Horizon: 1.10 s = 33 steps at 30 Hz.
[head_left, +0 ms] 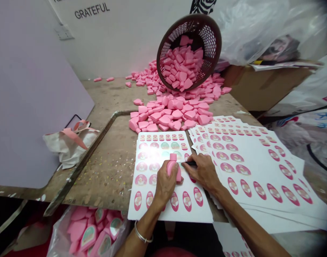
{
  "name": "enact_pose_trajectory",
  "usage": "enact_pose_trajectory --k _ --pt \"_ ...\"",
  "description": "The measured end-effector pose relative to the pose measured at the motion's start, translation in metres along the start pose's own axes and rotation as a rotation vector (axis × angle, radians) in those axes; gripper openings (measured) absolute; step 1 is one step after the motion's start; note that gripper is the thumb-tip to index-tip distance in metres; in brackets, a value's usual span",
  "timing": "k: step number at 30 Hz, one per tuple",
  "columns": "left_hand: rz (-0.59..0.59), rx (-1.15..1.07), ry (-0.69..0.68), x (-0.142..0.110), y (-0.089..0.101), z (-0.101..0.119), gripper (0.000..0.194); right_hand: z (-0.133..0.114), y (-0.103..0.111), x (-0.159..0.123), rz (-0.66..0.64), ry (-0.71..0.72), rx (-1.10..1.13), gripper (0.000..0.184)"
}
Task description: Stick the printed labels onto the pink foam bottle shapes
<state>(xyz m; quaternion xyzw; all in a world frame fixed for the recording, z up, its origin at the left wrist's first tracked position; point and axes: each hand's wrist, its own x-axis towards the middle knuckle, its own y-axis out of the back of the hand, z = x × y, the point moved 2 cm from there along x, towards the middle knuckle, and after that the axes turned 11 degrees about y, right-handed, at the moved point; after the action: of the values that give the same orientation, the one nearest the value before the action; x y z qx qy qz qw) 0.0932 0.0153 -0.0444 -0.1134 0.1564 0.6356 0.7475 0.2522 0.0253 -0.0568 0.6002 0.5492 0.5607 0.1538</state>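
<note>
Head view: the left hand point(165, 180), its forearm rising from the lower edge, is curled closed around an upright pink bottle point(173, 167) over the front sticker sheet point(169, 210), while the right hand point(203, 170), angled in from the right, pinches a slim black tool point(190, 163) between nearly closed fingers just beside it. The worn wooden table point(110, 150) bears loose pink bottles point(171, 112) before a tipped brown basket point(217, 53), against a white wall point(120, 43).
</note>
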Motion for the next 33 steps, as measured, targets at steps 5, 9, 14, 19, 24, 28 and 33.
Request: enact_pose_trajectory --k 5,9,14,19,24,28,33 --pt "0.008 -0.138 0.031 -0.001 0.003 0.001 0.042 -0.012 0.021 -0.002 0.126 -0.131 0.184 0.022" --pt "-0.032 -0.352 0.123 -0.003 0.006 0.001 0.055 -0.022 0.039 -0.001 0.184 -0.414 0.469 0.027" --pt "-0.098 -0.578 0.183 -0.011 0.008 0.005 0.059 -0.044 0.040 0.005 0.119 -0.404 0.569 0.027" --pt "-0.112 -0.603 0.198 -0.018 0.010 0.010 0.058 -0.056 0.035 0.009 0.106 -0.408 0.565 0.030" --pt "-0.133 -0.602 0.200 -0.018 0.011 0.011 0.058 -0.059 0.033 0.009 0.098 -0.404 0.567 0.030" --pt "-0.135 -0.603 0.185 -0.018 0.012 0.011 0.059 -0.060 0.032 0.010 0.101 -0.390 0.555 0.031" --pt "-0.132 -0.586 0.167 -0.019 0.013 0.013 0.060 -0.061 0.033 0.013 0.101 -0.382 0.519 0.033"
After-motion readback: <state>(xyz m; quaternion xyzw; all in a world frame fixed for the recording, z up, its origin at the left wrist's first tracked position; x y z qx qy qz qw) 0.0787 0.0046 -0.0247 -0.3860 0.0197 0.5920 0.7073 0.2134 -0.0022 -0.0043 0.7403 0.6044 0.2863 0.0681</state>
